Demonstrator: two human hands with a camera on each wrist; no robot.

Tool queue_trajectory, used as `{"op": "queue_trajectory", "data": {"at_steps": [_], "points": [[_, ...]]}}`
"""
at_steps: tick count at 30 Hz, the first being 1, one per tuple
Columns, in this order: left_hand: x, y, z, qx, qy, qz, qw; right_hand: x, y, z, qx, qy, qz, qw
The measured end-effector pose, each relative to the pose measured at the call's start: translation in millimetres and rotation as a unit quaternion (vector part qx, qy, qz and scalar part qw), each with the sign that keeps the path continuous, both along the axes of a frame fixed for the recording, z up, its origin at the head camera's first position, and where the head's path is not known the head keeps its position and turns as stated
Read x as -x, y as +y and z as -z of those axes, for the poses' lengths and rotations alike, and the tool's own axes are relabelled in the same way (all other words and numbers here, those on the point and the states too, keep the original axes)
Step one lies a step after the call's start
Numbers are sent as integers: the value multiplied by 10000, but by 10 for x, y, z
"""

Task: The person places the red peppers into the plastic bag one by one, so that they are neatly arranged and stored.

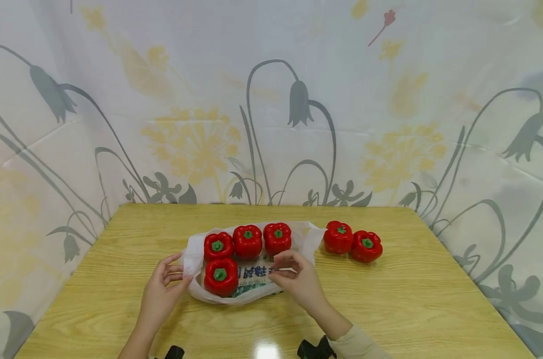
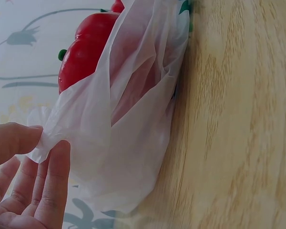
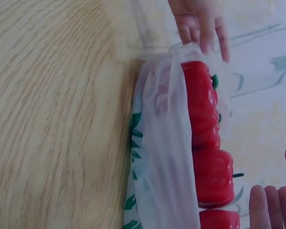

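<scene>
A white plastic bag with green leaf print lies spread on the table, its mouth wide. Several red bell peppers with green stems sit in it, three in a back row and one in front at the left. At the bag's left end, my left hand pinches the thin rim between thumb and finger. Over the right part of the bag hovers my right hand, its fingers loosely bent and apart from the thumb, with nothing between them. Printed lettering shows on the bag's inside.
Two more red bell peppers stand side by side on the table, right of the bag. The wooden table reaches back to a flower-patterned cloth hanging behind it.
</scene>
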State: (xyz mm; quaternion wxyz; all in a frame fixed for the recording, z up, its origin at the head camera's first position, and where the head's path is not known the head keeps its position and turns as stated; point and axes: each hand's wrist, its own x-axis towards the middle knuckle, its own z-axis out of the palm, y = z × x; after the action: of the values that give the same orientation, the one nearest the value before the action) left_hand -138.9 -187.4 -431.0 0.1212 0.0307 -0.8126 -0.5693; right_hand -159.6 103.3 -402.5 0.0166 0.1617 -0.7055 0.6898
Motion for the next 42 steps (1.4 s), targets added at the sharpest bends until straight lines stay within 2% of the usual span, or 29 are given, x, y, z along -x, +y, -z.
{"op": "queue_trajectory", "data": {"at_steps": [12, 32, 42], "points": [[9, -7, 10, 9, -60, 3, 10000, -9, 224, 53, 131, -345, 804, 9961], [-3, 16, -5, 26, 100, -41, 9999, -10, 619, 178, -26, 300, 1539, 9876], [-11, 4, -3, 51, 54, -73, 9999, -24, 875, 166, -212, 158, 2018, 9791]]}}
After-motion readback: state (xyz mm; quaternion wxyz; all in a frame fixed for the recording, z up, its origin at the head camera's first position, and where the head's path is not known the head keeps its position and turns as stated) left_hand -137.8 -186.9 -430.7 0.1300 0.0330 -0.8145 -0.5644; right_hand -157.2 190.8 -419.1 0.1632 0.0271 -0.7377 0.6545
